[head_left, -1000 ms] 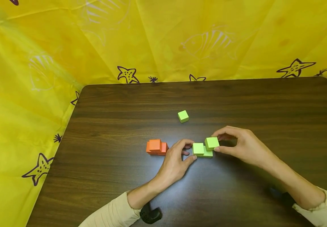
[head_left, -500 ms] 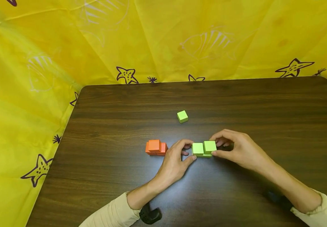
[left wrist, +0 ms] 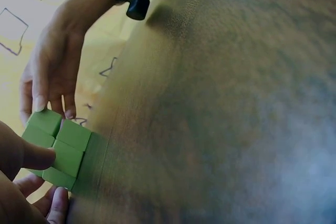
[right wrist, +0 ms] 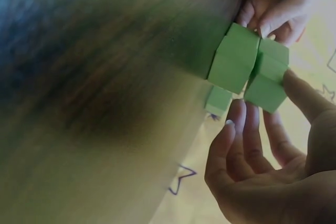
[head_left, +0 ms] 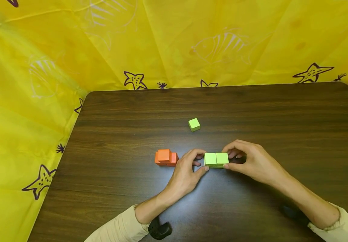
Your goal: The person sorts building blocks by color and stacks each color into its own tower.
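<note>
Light green cubes form a small block in front of me, with two cubes side by side on a lower green layer. My right hand (head_left: 252, 159) pinches the upper right cube (head_left: 222, 158) between thumb and fingers, and it sits level with the upper left cube (head_left: 210, 158). At the block's left end, my left hand (head_left: 187, 171) grips it with thumb in front and fingers behind. The left wrist view shows the left thumb (left wrist: 37, 157) against the green cubes (left wrist: 68, 158). In the right wrist view a narrow gap separates the upper cube (right wrist: 265, 93) from the lower layer (right wrist: 229, 64).
A single green cube (head_left: 194, 124) lies farther back on the dark wooden table (head_left: 125, 117). Stacked orange blocks (head_left: 164, 156) stand just left of my left hand. A yellow patterned cloth (head_left: 168, 43) hangs behind and to the left of the table.
My right hand has moved left and down with its cube, from above the right end of the lower layer to beside the upper left cube. The left hand has kept its place.
</note>
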`<state>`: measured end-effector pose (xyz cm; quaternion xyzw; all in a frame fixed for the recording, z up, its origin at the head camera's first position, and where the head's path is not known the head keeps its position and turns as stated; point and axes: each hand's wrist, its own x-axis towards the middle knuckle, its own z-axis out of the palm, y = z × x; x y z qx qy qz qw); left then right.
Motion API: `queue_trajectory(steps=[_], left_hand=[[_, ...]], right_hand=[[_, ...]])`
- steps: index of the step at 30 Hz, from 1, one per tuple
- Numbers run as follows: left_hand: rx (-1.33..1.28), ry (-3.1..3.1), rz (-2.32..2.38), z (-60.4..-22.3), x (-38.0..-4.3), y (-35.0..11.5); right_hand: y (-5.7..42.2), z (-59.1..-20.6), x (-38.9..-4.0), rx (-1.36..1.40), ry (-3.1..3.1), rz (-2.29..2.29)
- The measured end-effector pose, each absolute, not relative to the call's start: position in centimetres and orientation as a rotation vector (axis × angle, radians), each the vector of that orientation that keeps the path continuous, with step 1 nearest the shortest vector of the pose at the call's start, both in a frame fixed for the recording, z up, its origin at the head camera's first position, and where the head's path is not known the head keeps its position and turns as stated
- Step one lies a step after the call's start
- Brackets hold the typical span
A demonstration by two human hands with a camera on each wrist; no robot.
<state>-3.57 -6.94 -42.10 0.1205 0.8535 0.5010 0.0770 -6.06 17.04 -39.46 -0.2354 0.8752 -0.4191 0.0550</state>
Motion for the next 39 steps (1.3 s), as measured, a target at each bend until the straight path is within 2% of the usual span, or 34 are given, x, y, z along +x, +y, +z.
queue_trajectory(steps=[39], left_hand=[[0.361, 2.569, 1.475, -42.11, -3.44, -7.05]], right_hand=[[16.74, -39.75, -5.71, -0.727, 2.653, -1.242]])
